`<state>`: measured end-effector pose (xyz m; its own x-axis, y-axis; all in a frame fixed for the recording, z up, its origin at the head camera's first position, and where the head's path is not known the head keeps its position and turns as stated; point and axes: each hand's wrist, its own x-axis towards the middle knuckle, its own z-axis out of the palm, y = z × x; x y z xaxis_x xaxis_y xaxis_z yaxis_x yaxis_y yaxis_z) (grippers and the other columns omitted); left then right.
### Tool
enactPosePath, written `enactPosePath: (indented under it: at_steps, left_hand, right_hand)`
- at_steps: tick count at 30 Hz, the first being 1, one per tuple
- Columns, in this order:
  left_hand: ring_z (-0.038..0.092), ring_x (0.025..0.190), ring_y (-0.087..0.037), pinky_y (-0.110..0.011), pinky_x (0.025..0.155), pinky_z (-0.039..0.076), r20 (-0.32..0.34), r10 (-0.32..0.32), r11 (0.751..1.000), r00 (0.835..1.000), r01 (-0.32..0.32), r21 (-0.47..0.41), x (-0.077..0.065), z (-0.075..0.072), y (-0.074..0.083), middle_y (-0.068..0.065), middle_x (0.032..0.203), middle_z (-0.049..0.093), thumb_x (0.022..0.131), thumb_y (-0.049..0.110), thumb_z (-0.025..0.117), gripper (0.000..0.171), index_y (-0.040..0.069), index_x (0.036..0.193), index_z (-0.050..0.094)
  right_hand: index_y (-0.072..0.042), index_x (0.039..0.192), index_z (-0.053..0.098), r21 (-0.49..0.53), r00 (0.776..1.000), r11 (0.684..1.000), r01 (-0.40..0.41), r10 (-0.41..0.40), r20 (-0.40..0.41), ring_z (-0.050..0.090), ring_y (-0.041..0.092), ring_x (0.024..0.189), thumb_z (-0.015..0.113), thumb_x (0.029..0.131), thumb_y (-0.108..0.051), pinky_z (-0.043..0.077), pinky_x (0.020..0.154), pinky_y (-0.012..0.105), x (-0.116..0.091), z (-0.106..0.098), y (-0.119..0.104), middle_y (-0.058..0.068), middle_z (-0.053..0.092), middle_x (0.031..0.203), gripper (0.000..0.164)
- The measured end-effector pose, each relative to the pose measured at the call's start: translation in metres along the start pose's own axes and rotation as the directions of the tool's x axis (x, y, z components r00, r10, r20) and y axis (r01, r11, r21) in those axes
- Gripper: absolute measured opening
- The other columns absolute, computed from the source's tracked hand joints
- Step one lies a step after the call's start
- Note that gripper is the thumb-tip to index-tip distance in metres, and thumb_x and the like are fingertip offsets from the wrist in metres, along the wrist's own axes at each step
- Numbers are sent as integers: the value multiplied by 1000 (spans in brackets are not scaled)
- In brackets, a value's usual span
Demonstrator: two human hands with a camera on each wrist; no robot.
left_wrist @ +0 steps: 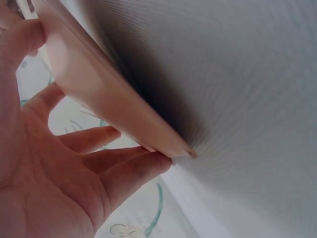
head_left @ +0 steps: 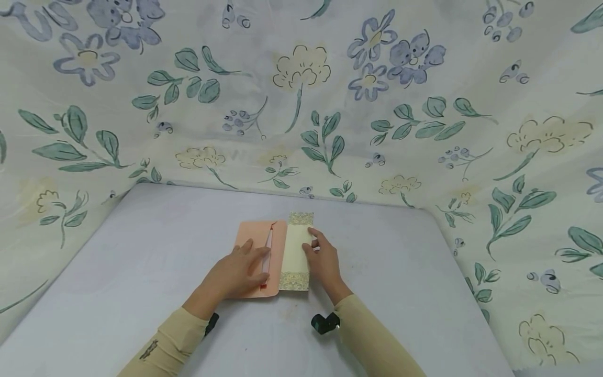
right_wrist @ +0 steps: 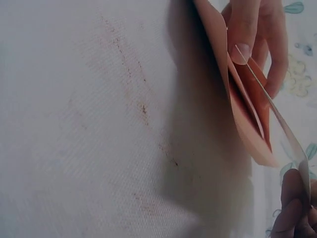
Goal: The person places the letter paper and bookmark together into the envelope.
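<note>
In the head view a peach envelope (head_left: pixel 249 230) with rounded corners lies at mid-table, a long narrow opening along its right part showing white and red inside. My left hand (head_left: pixel 237 269) rests across it with spread fingers, thumb and index finger at that opening. The left wrist view has several fingertips touching the face of the envelope (left_wrist: pixel 114 101), which is raised a little over its shadow. Right beside it, a cream card (head_left: pixel 295 251) with patterned gold bands at both ends is pinched at its right edge by my right hand (head_left: pixel 325 262). The card (right_wrist: pixel 278 115) appears edge-on near the opening in the right wrist view.
A white cloth covers the table (head_left: pixel 386 262), marked by small brownish stains (right_wrist: pixel 143 109). Behind and at the sides hangs a floral curtain (head_left: pixel 254 89). A black wrist camera (head_left: pixel 325 323) sits by the right sleeve.
</note>
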<state>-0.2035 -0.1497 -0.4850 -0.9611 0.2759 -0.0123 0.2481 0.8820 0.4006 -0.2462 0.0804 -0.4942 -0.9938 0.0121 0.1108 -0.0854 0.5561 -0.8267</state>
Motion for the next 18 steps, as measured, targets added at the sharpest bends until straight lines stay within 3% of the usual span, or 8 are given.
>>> enactPosePath:
  at_steps: [18]
  left_hand:
    - [41,132,-63,-69,99,43,-15,13,1000,1000,-13,-2,0,0,0,-33,154,37,91,43,71,64,17,147,55]
  right_hand:
    - [-14,141,60,-21,999,1000,-22,23,25,58,10,70,69,97,-17,46,57,24,-2,9,-3,3,67,97,45]
